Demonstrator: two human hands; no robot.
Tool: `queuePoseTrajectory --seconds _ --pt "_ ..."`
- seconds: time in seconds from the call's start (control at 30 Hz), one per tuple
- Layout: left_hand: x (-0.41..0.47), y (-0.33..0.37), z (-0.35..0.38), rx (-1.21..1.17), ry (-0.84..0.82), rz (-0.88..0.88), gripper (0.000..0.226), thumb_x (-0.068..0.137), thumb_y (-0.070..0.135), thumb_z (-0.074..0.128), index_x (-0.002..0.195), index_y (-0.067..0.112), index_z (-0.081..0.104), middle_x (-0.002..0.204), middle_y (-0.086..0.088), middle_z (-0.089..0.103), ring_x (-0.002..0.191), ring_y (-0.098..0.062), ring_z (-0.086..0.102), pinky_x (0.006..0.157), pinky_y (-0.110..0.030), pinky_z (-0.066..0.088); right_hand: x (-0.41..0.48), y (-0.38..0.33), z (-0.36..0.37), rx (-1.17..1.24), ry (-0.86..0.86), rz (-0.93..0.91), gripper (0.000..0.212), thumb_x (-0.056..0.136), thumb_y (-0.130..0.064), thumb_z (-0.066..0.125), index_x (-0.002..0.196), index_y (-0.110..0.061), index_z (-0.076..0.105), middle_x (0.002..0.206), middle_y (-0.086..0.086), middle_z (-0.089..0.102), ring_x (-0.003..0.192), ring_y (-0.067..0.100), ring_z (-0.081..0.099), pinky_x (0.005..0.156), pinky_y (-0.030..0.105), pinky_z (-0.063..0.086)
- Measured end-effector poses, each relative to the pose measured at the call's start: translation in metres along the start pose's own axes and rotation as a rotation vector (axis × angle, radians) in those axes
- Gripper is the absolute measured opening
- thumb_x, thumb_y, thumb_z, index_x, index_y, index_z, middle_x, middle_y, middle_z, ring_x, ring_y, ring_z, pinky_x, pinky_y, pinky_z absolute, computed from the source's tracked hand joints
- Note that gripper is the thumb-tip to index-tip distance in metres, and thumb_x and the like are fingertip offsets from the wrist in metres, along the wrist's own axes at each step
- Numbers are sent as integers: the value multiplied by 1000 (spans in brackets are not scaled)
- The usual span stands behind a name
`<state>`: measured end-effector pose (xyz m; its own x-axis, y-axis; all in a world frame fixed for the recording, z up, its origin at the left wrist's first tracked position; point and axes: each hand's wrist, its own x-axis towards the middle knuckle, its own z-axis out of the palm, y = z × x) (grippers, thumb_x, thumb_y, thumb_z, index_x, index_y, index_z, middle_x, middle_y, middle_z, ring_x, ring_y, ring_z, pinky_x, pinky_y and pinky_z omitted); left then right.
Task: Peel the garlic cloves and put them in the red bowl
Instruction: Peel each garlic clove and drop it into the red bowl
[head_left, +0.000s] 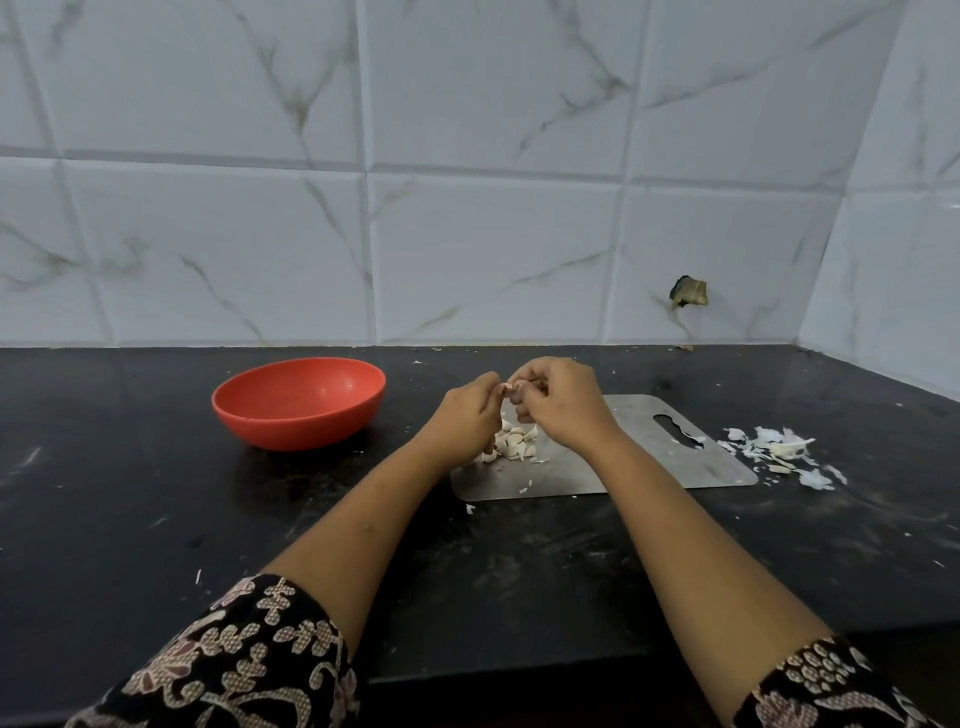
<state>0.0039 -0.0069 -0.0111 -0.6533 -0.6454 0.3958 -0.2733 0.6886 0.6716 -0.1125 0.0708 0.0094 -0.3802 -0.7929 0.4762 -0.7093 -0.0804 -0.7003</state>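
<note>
I see both hands held together just above the metal board (655, 467), meeting on one garlic clove (510, 387). Left hand (466, 418) has its fingers curled and pinches the clove from the left; right hand (562, 404) is curled over it from the right, fingertips on it too. The clove looks pinkish and is mostly hidden by fingers, so I can't tell how much skin is off. Under the hands a small pile of cloves (513, 443) lies on the left part of the board. The red bowl (298, 402) sits upright on the black counter (156, 519), left of the board and apart from it. Loose peels (779, 449) are scattered on the counter off the board's right edge. Patterned sleeves (234, 665) at the bottom, marbled tile wall (467, 208) behind
</note>
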Motion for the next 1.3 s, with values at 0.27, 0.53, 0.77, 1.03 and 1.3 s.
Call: queuePoseTrajectory --seconds 0.27,0.53,0.77,1.03,1.3 --pt "-1 2 -6 -220 -47 -62 26 105 18 32 97 -1 48 67 -5 50 47 -11 50 42 -18 37 1 1 -13 249 -39 83 15 95 -3 58 98 -4 72 82 8 71 63 7 64 63 20 57" --pt "0 2 -6 -204 -8 -43 23 105 17 33 90 6 47 63 -4 50 48 -15 49 41 -16 35 0 2 -9 33 21 -72 8 90 -12 68 91 -8 75 69 2 69 56 6 64 59 22 59" --pt "1 -1 -6 -95 -3 -7 27 104 17 34 79 14 44 63 -1 48 53 -15 47 48 -20 38 1 4 -8 -114 16 -128 10 89 -14 65 83 -16 73 64 -12 62 59 6 61 65 29 57" --pt "0 1 -5 -65 8 8 33 103 16 36 71 21 41 63 -1 48 54 -15 49 52 -23 40 1 5 -5 -238 -16 -172 10 91 -16 61 84 -18 67 69 -10 61 61 5 57 62 26 50" --pt "0 1 -7 -98 17 -18 30 103 17 36 74 15 45 64 -2 49 53 -15 49 44 -15 36 1 5 -9 -115 -52 -163 13 92 -18 64 99 -15 74 72 -20 61 70 -1 62 64 18 51"
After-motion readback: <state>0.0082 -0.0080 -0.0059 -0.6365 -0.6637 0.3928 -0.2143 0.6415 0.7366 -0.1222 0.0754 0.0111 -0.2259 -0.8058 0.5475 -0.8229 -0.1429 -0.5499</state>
